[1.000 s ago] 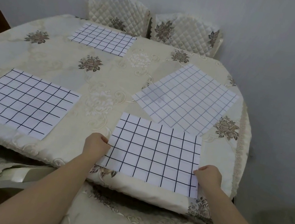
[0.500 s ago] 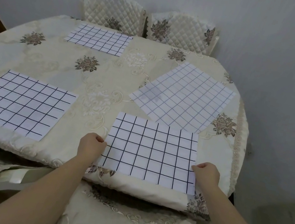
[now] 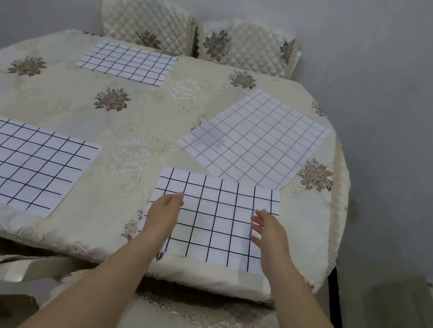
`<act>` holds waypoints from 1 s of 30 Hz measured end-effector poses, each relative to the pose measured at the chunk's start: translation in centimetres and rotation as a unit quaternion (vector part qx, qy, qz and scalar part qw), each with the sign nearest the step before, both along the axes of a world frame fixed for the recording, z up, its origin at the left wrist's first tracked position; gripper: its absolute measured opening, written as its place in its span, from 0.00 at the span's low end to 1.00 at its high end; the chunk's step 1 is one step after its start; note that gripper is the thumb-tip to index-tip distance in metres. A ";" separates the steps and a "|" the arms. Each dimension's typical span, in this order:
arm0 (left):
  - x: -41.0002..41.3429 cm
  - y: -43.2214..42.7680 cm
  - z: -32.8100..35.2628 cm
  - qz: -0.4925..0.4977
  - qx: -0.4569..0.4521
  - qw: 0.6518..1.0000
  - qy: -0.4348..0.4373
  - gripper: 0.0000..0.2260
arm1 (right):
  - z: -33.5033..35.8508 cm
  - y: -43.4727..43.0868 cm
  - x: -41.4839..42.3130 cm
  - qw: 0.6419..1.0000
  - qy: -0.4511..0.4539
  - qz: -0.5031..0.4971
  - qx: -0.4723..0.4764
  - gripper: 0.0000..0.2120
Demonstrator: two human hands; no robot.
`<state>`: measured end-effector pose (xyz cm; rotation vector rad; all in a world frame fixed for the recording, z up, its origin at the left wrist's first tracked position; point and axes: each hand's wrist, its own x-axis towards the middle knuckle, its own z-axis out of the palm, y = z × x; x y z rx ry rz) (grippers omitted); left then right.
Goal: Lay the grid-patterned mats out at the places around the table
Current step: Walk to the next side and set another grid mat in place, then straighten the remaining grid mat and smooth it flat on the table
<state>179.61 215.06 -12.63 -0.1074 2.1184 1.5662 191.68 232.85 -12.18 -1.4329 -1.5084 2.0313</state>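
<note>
Four grid-patterned mats lie flat on the cloth-covered round table (image 3: 136, 120). Mat at 5 o'clock (image 3: 211, 238): bold black grid, square to the near edge, its far edge close against the mat at 2 o'clock (image 3: 254, 138), which has a fainter grid and lies turned at an angle. Mat at 8 o'clock (image 3: 18, 163): bold grid, by the near-left edge. Mat at 11 o'clock (image 3: 127, 63): in front of two quilted chair backs (image 3: 144, 24). Left hand (image 3: 165, 209): fingers straight and together, over the left edge of the mat at 5 o'clock, holding nothing. Right hand (image 3: 267, 230): fingers straight, slightly spread, over its right part, holding nothing. Contact with the mat: cannot tell.
</note>
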 end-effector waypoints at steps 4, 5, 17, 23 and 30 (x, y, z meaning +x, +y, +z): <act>1.3 1.8 0.7 -0.011 0.036 0.999 -0.024 0.12 | 0.8 -0.2 1.1 0.999 0.022 -0.031 -0.007 0.12; 1.7 2.2 0.8 -0.016 0.045 0.998 -0.028 0.12 | 0.9 -0.2 1.5 0.999 0.025 -0.040 -0.007 0.12; 9.2 9.7 2.8 -0.169 0.077 0.981 -0.048 0.11 | 2.6 2.3 9.5 0.979 0.022 -0.199 0.033 0.12; 14.0 13.8 4.3 -0.241 0.083 0.965 -0.057 0.12 | 4.2 5.2 16.3 0.958 0.005 -0.279 0.066 0.08; 20.5 18.9 4.7 -0.291 0.085 0.952 -0.039 0.15 | 3.5 9.1 23.4 0.947 0.001 -0.312 0.076 0.12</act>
